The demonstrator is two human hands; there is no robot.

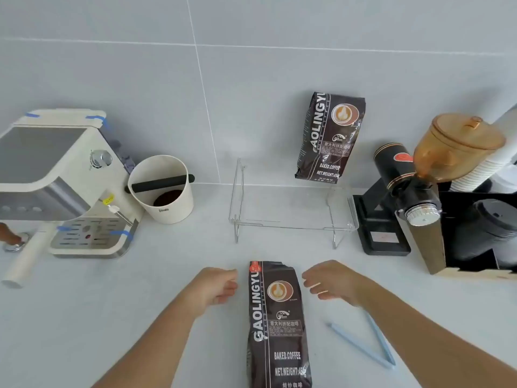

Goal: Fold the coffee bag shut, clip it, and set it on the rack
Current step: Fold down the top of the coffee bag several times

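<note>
A dark brown coffee bag (278,326) lies flat on the white counter in front of me, its top end pointing away. My left hand (216,287) hovers just left of the bag's top with fingers loosely curled and holds nothing. My right hand (333,281) hovers just right of the top, fingers apart and empty. A light blue bag clip (363,344), spread open in a V, lies on the counter right of the bag, partly under my right forearm. The clear acrylic rack (293,224) stands behind, and a second coffee bag (330,138) stands on its right end against the wall.
A cream espresso machine (56,180) stands at the left with a white knock box (165,191) beside it. A black grinder with an amber hopper (419,191) and a black box of cups and lids (481,233) stand at the right. A tiled wall runs behind.
</note>
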